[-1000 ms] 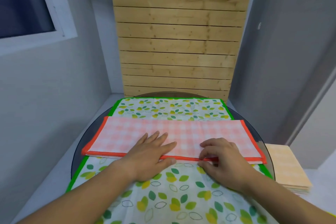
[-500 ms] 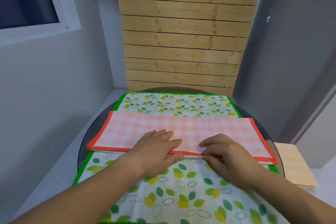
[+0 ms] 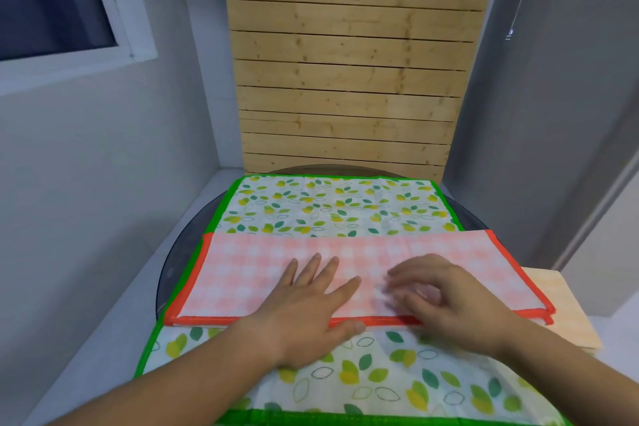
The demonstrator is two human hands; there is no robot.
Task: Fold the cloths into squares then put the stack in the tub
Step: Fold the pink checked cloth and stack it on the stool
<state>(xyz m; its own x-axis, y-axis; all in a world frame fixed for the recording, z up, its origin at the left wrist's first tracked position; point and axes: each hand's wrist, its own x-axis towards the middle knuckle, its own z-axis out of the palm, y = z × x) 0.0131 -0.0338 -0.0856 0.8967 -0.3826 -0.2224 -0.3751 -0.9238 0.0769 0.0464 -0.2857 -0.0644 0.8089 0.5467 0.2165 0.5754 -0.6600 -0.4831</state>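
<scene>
- The pink checked cloth (image 3: 249, 273), folded into a long strip, lies across the leaf-print cloth (image 3: 328, 207) on the round table (image 3: 179, 252).
- The left hand (image 3: 304, 315) now lies farther onto the strip than before, flat with fingers spread and the thumb at the near orange edge.
- The right hand (image 3: 446, 304) has let go of the near edge it was pinching. It is blurred, its fingers loosely bent over the strip and gripping nothing.
- The folded yellow cloths (image 3: 567, 315) stay at the right.
</scene>
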